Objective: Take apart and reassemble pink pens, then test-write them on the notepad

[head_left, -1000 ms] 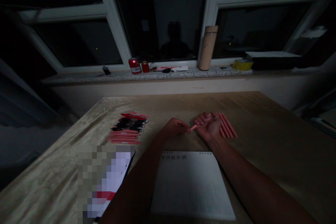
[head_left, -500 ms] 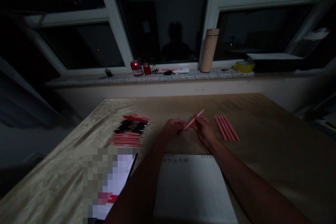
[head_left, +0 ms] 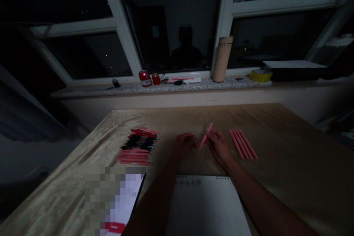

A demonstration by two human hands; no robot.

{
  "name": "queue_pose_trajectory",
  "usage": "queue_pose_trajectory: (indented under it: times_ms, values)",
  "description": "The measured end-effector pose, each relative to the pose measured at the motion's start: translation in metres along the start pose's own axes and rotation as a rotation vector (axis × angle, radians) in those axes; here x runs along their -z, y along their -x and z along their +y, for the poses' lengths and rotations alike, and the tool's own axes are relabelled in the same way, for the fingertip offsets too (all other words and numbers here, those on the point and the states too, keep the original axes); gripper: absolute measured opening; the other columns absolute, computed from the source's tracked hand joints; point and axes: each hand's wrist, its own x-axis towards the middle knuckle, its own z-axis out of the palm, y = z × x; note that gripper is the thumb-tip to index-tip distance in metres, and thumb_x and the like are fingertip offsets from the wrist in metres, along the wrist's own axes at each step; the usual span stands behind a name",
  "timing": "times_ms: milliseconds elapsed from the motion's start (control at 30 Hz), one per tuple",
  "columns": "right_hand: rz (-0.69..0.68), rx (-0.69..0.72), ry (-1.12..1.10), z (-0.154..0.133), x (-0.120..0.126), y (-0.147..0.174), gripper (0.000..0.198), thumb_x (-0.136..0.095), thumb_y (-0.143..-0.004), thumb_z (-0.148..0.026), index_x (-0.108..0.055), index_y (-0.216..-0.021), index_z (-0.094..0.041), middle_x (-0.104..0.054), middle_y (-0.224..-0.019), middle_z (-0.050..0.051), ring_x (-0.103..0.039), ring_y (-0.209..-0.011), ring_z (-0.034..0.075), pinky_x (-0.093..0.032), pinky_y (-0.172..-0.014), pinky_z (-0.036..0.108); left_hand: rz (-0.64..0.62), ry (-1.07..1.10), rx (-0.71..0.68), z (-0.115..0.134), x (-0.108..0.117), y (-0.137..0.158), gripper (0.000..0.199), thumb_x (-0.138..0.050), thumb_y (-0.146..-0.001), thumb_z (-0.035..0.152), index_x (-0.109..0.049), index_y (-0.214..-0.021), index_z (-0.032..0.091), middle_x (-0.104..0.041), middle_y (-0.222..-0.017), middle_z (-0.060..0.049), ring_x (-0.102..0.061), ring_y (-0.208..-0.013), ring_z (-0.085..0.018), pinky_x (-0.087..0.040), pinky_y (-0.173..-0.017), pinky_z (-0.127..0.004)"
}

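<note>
Between the fingers of my right hand (head_left: 219,144) is a pink pen (head_left: 205,138), held at a slant above the table. My left hand (head_left: 186,143) is just left of it, its fingers curled together and apart from the pen. Whether anything small sits between those left fingertips is too dark to tell. Several pink pens (head_left: 242,143) lie side by side to the right of my right hand. Left of my hands is a row of pens: red pens (head_left: 143,132), black pens (head_left: 139,143) and more pink pens (head_left: 135,157).
A spiral notebook (head_left: 208,206) lies under my forearms. Left of it is a lit screen (head_left: 127,195), partly blurred out. On the windowsill (head_left: 124,90) stand a red can (head_left: 145,78), a smaller red container (head_left: 156,79), a tall tan bottle (head_left: 223,59) and yellow tape (head_left: 260,75).
My left hand has come away from the pink pen. The pen, in my right hand, has turned more upright. The whole view has shifted slightly.
</note>
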Motion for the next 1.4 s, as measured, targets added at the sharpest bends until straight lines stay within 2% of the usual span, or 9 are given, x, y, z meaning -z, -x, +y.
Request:
queue_pose_trajectory:
  times_ms: [133,367,500,600,700,800,933,1200,1400]
  values:
    - [0.011,-0.018,0.054,-0.001,0.003,0.001,0.024,-0.081,-0.059,-0.023,-0.067,-0.077,-0.016,-0.068,-0.069,-0.001,-0.061,-0.058,0.010,-0.049,-0.054,0.020,0.021,0.073,0.044,0.001,0.002,0.002,0.031,-0.057,-0.075,0.042,-0.058,-0.065,0.013,-0.055,-0.055,0.001,-0.041,-0.046,-0.006,-0.031,-0.047,-0.020]
    - [-0.027,-0.043,0.334,-0.001,0.016,0.001,0.031,-0.077,-0.063,-0.035,-0.067,-0.086,-0.018,-0.069,-0.072,0.001,-0.061,-0.062,0.014,-0.046,-0.061,0.026,0.056,0.178,0.050,0.005,0.004,0.005,0.030,-0.059,-0.074,0.042,-0.058,-0.067,0.013,-0.052,-0.054,0.002,-0.042,-0.047,-0.006,-0.032,-0.047,-0.020]
    - [-0.031,-0.047,0.434,-0.003,0.016,0.003,0.032,-0.077,-0.062,-0.038,-0.067,-0.086,-0.018,-0.069,-0.072,0.002,-0.061,-0.062,0.015,-0.045,-0.062,0.026,0.037,0.139,0.089,0.004,0.010,0.005,0.030,-0.061,-0.071,0.043,-0.059,-0.070,0.013,-0.053,-0.054,0.003,-0.042,-0.046,-0.006,-0.031,-0.046,-0.019]
    - [-0.045,-0.071,0.452,-0.005,0.012,0.004,0.032,-0.076,-0.063,-0.038,-0.066,-0.085,-0.018,-0.069,-0.071,0.002,-0.060,-0.060,0.015,-0.044,-0.061,0.026,0.085,0.124,0.114,0.003,0.016,0.009,0.031,-0.062,-0.071,0.045,-0.059,-0.071,0.013,-0.051,-0.052,0.003,-0.041,-0.046,-0.007,-0.031,-0.045,-0.019]
    - [-0.049,-0.042,0.480,-0.006,0.008,0.005,0.033,-0.075,-0.063,-0.040,-0.067,-0.085,-0.017,-0.069,-0.071,0.002,-0.060,-0.060,0.015,-0.044,-0.059,0.026,0.149,0.081,0.082,0.004,0.019,0.014,0.031,-0.062,-0.071,0.043,-0.060,-0.068,0.013,-0.049,-0.052,0.004,-0.042,-0.049,-0.007,-0.031,-0.048,-0.019]
    - [-0.070,-0.041,0.548,-0.006,0.007,0.005,0.032,-0.073,-0.066,-0.040,-0.067,-0.087,-0.017,-0.069,-0.071,0.002,-0.060,-0.059,0.014,-0.042,-0.056,0.025,0.156,0.057,0.060,0.005,0.019,0.017,0.031,-0.063,-0.071,0.043,-0.058,-0.064,0.013,-0.046,-0.051,0.005,-0.040,-0.048,-0.006,-0.030,-0.048,-0.019]
    - [-0.097,-0.015,0.619,-0.007,0.007,0.005,0.032,-0.071,-0.066,-0.039,-0.068,-0.089,-0.017,-0.071,-0.078,0.004,-0.062,-0.065,0.016,-0.045,-0.060,0.027,0.181,0.062,0.087,0.010,0.019,0.019,0.032,-0.062,-0.070,0.045,-0.059,-0.067,0.013,-0.041,-0.049,0.006,-0.035,-0.047,-0.006,-0.026,-0.046,-0.019]
    - [-0.074,0.023,0.760,-0.011,0.006,0.002,0.031,-0.068,-0.066,-0.039,-0.068,-0.087,-0.016,-0.069,-0.070,0.004,-0.059,-0.058,0.015,-0.042,-0.054,0.026,0.180,0.012,0.067,0.012,0.019,0.017,0.029,-0.061,-0.069,0.042,-0.061,-0.066,0.013,-0.039,-0.047,0.007,-0.033,-0.046,-0.006,-0.025,-0.046,-0.020]
    - [-0.087,0.028,0.813,-0.017,0.005,0.003,0.028,-0.067,-0.065,-0.036,-0.067,-0.084,-0.015,-0.068,-0.069,0.003,-0.059,-0.057,0.014,-0.042,-0.055,0.026,0.160,-0.031,0.021,0.007,0.019,0.013,0.029,-0.060,-0.070,0.042,-0.061,-0.065,0.013,-0.039,-0.047,0.007,-0.033,-0.046,-0.006,-0.026,-0.047,-0.020]
